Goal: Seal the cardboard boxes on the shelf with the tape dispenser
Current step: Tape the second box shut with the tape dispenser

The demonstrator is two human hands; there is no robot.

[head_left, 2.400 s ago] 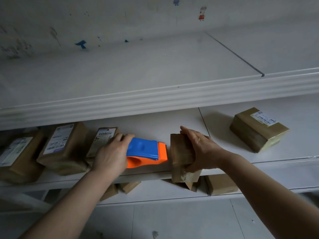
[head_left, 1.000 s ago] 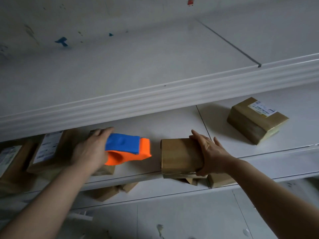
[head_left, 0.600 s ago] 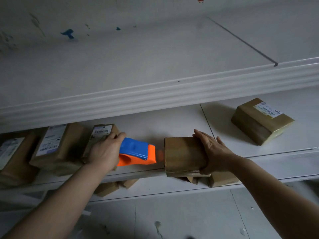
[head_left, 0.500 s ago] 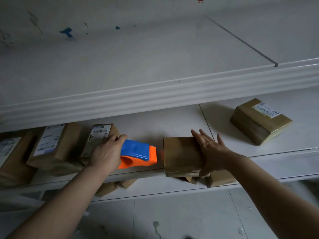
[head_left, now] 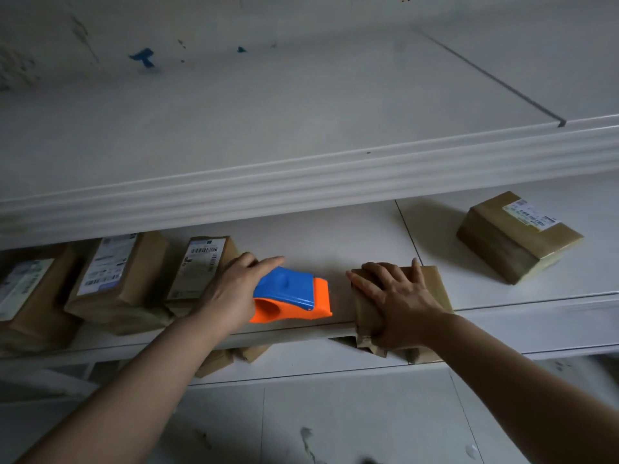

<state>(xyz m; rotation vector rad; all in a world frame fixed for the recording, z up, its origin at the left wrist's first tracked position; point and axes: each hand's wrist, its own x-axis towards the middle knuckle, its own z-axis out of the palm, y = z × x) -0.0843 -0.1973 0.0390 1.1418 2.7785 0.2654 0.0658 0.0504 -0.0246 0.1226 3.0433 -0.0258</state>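
Note:
A blue and orange tape dispenser [head_left: 291, 296] sits low over the middle shelf [head_left: 335, 242], gripped from the left by my left hand [head_left: 231, 289] with the index finger stretched along its blue top. Its orange front end points right, a short gap away from a small brown cardboard box [head_left: 432, 283] at the shelf's front edge. My right hand [head_left: 398, 303] lies flat on top of that box with spread fingers, pressing it down. The box slightly overhangs the edge.
Three labelled boxes stand at the left of the shelf, the nearest [head_left: 201, 266] just behind my left hand. Another labelled box [head_left: 516, 236] lies at the right. The upper shelf's thick front lip [head_left: 301, 182] overhangs. More boxes [head_left: 214, 361] sit on the lower shelf.
My right hand has shifted from the box's right side onto its top, fingers spread. The dispenser has stayed just left of the box, its front end a short gap away.

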